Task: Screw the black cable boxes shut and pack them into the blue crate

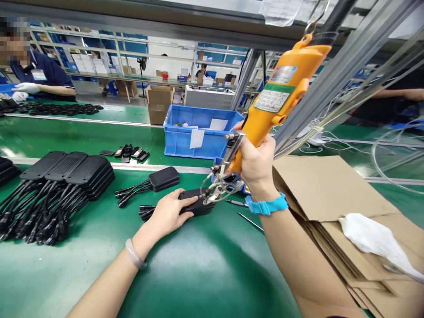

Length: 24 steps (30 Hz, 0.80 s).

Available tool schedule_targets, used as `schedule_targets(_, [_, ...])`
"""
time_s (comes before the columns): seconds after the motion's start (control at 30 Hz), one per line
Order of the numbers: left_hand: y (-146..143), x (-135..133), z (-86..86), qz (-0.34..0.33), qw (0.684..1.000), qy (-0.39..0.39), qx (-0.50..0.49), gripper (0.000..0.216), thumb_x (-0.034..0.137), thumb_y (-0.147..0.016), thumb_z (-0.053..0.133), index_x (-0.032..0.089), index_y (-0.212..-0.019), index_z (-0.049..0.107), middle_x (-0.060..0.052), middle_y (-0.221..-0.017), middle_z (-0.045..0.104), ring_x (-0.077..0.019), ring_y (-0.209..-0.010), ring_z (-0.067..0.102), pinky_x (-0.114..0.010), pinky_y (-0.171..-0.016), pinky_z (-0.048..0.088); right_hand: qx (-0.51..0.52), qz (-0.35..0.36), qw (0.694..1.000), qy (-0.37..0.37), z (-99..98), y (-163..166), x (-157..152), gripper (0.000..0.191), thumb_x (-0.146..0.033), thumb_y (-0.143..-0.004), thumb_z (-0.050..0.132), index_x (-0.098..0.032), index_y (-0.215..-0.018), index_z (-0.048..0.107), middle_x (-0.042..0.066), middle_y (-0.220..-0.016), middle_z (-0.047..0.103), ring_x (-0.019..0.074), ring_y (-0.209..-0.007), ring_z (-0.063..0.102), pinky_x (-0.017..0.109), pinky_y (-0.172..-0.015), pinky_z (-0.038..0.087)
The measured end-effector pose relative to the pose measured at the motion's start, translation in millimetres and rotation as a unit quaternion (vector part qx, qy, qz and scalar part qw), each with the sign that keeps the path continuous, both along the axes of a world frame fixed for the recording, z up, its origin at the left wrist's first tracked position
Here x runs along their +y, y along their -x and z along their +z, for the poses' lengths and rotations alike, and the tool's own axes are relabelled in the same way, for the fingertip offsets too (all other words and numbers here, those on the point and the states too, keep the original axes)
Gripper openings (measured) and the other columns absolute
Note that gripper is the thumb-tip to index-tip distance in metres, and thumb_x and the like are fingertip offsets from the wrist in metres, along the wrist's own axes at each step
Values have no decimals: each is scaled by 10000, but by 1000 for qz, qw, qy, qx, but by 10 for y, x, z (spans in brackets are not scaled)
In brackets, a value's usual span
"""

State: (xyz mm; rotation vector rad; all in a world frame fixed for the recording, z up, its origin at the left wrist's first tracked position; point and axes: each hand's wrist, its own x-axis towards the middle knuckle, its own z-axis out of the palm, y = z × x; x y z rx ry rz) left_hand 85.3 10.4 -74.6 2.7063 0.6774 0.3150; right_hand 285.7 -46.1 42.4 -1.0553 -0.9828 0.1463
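Observation:
My right hand (256, 161) is wrapped round an orange electric screwdriver (281, 92) that hangs from above; its metal tip rests on a flat black power adapter (198, 204) on the green table. My left hand (170, 214) lies over that adapter's left end, fingers curled on it, holding it down. The adapter's black cables trail to the left. A second black adapter (164, 178) with cables lies just behind. A blue wrist strap (266, 206) circles my right wrist.
Stacked black adapters with cables (66, 176) fill the left. A blue bin (198, 130) stands behind on the green conveyor. Flat cardboard (331, 194) with a white cloth (374, 238) lies right. Another person (36, 75) in white gloves works at far left. Two thin metal rods (247, 218) lie nearby.

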Motion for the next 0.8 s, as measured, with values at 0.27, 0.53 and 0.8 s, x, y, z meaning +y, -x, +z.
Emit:
schedule_targets(0.27, [-13, -15, -12, 6, 1000, -10, -9, 450, 297, -871, 694, 326, -1315, 631, -113, -1355, 550, -315, -1112, 639, -454, -934, 551, 36, 44, 998, -19, -128, -42, -28, 178, -302, -720, 681, -239, -865, 598, -87, -530, 499, 93, -361, 457, 218, -339, 421])
schedule_targets(0.53, [-22, -46, 28, 27, 999, -17, 20, 453, 286, -881, 689, 312, -1328, 623, -152, -1385, 528, -351, -1187, 599, -477, -956, 535, 18, 38, 999, -29, -73, 1, -154, 169, -298, -750, 708, -231, -879, 621, -76, -532, 507, 105, -364, 473, 229, -337, 404])
schedule_targets(0.8, [-10, -37, 42, 18, 1000, -15, 14, 446, 281, -900, 681, 305, -1340, 611, -158, -1408, 502, -333, -1248, 557, -471, -1023, 485, -13, 48, 986, -161, 669, -118, 32, 497, -673, -888, 459, -258, -1106, 625, 19, -923, 637, 82, -541, 549, 204, -452, 473])
